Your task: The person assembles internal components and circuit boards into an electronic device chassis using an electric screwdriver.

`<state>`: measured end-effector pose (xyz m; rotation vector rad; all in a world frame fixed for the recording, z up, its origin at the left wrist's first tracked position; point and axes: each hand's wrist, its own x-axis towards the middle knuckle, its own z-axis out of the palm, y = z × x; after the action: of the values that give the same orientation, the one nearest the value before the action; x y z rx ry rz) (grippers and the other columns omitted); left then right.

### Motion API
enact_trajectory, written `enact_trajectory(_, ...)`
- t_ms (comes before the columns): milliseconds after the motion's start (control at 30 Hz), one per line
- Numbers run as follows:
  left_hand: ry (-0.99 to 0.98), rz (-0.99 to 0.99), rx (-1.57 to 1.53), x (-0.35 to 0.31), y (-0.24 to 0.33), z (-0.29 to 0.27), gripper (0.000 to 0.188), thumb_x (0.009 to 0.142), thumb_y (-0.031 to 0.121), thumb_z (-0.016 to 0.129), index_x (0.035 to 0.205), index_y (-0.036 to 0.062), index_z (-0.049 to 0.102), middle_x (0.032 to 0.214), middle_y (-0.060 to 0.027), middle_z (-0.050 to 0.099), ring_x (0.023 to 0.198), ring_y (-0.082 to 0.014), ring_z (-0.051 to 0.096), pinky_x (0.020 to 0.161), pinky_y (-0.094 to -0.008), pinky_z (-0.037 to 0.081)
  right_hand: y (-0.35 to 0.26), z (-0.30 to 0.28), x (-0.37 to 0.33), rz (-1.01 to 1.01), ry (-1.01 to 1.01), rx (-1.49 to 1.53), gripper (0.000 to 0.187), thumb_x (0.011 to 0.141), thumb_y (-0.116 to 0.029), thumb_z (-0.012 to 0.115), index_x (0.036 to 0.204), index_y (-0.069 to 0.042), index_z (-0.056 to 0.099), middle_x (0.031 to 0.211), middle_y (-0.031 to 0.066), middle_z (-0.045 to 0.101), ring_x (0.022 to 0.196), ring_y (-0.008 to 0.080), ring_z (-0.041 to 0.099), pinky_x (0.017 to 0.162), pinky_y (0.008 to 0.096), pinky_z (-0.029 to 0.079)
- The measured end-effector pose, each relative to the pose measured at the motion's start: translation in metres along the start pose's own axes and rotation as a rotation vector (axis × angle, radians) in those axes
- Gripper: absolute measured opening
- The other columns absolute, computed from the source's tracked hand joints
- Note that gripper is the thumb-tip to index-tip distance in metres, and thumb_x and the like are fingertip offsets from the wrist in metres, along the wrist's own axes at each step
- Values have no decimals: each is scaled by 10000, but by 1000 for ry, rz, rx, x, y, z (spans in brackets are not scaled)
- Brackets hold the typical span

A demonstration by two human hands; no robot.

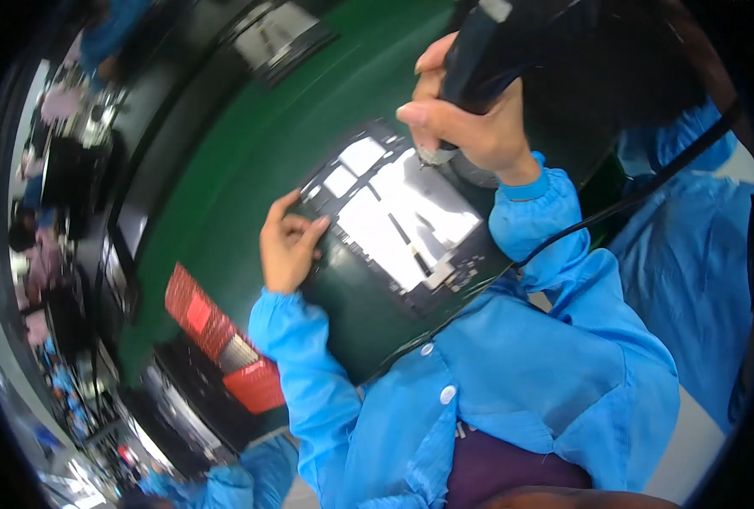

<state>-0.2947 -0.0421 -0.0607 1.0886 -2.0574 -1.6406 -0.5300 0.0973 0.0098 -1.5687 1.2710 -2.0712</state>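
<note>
On the green mat (224, 187) lies an opened tablet-like device (406, 212), flat and turned at an angle, with shiny silver-white panels and small circuit parts along its edges. My left hand (290, 242) is closed at its left edge, thumb and forefinger against the dark rim. Above the far right corner, my right hand (483, 123) grips a black handheld tool (479, 72) that looks like an electric screwdriver. Its metallic lower end (434, 155) points down at the device; whether the tip touches is hidden by blur and glare.
A black cable (640, 199) crosses my right sleeve. Red bubble-wrap pouches (215, 327) lie left of my left forearm, beside dark flat panels (190, 399). Another opened device (279, 38) sits at the far side. A person in blue (682, 280) is at the right.
</note>
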Motion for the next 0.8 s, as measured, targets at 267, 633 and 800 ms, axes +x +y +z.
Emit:
enact_trajectory(267, 63, 47, 147, 5, -19, -4, 441, 696, 71, 741, 1102, 42, 571, 591, -22, 572, 513, -85, 530, 472, -246, 408, 25, 120, -6, 355, -148, 333, 338, 675, -56, 783, 932, 1, 570, 666, 17, 578, 631, 66, 555, 597, 209, 446)
enact_trajectory(633, 97, 85, 129, 5, -25, -5, 466, 659, 97, 739, 1100, 87, 590, 613, -34, 594, 587, -156, 583, 579, -293, 443, 38, 130, -16, 399, -224, 255, 376, 665, -75, 796, 953, -4, 565, 736, 22, 594, 716, 85, 593, 666, 230, 474)
enact_trajectory(800, 100, 56, 121, 2, -20, -4, 470, 658, 90, 735, 1106, 101, 595, 615, -34, 593, 584, -151, 580, 578, -293, 442, 42, 129, -16, 300, -293, 208, 332, 753, 20, 687, 1019, 34, 489, 642, 66, 581, 543, 100, 559, 496, 234, 440)
